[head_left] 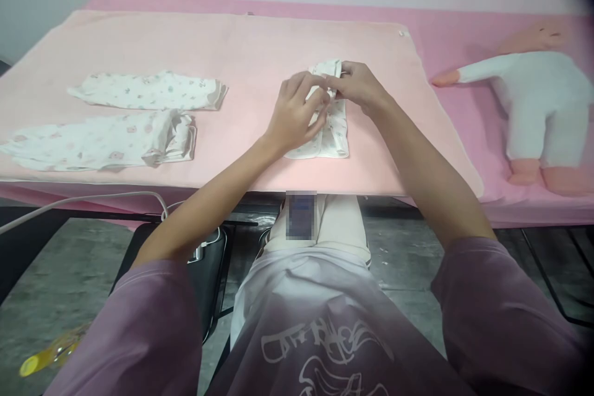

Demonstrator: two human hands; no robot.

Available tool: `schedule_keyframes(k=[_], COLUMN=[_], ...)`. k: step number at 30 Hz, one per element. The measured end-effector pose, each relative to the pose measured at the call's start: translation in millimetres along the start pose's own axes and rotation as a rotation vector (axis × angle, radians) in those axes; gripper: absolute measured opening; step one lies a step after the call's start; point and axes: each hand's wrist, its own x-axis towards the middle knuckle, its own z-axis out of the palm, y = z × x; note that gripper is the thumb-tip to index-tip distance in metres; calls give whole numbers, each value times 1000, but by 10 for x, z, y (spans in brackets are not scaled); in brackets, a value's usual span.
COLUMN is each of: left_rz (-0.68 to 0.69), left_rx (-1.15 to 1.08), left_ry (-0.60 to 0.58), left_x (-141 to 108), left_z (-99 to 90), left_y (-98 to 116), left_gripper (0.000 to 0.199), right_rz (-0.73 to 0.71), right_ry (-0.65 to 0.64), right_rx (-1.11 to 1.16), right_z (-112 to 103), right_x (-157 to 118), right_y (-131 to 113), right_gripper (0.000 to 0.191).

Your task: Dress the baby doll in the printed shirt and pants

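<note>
A small white printed baby garment (338,133) lies partly folded near the front edge of the peach mat (260,43). My right hand (364,85) pinches the garment's upper part between thumb and fingers. From the left, my left hand (299,105) reaches over the cloth with bent fingers, its fingertips meeting the fabric close to my right thumb. Part of the garment is hidden beneath my left hand, so its exact shape cannot be made out.
Two white printed garments, an upper one (148,91) and a lower one (93,141), lie folded lengthwise at left. A cloth doll (547,105) in white rests on the pink cover (445,49) at right. A white cable (106,196) runs below the table edge; a yellow-capped bottle (55,349) is on the floor.
</note>
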Motion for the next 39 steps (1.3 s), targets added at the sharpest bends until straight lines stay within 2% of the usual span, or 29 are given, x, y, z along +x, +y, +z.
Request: schedule_keyframes(k=[2,6,9,11,13,16,19,25,28,32,34,37,39], left_rz=[51,282,346,352,283,46,-122,-149,-120,-57,-111,-258,-362], left_rx=[-67,-108,-69,-45,-11,65,121,187,164,47,-32,-75,-96], left_ry=[-92,-183,-219,-225,-174,-85,-125,-162,-207,-228,-126,120,149], left_x=[23,240,354,377,387,420,462,424,316,134,95,175,321], left_z=[97,337,501,581,635,671,683,731,641,294,106,-49,-54], left_y=[-32,-61,-48,-53,-82,-146,-174,-112,-90,-104,-159,-329,-478], left_gripper=[52,73,81,79,77,75,76,70,63,50,47,42,41], right_rz=[11,32,8,0,9,57,107,196,166,90,64,54,65], right_ry=[4,103,189,185,152,132,162,180,210,231,247,302,323], right_rx=[-25,-97,-102,-68,-21,45,62,0,-43,-241,-351,-454,-484], right_z=[-61,-128,-149,-150,-137,-99,-60,0,-6,-70,-96,-113,-125], right_x=[-1,118,211,230,214,162,105,-27,-79,-143,-184,-225,-202], right_y=[28,125,185,205,217,242,295,406,459,546,582,610,606], right_gripper=[52,37,30,29,32,40,48,51,49,49,51,51,47])
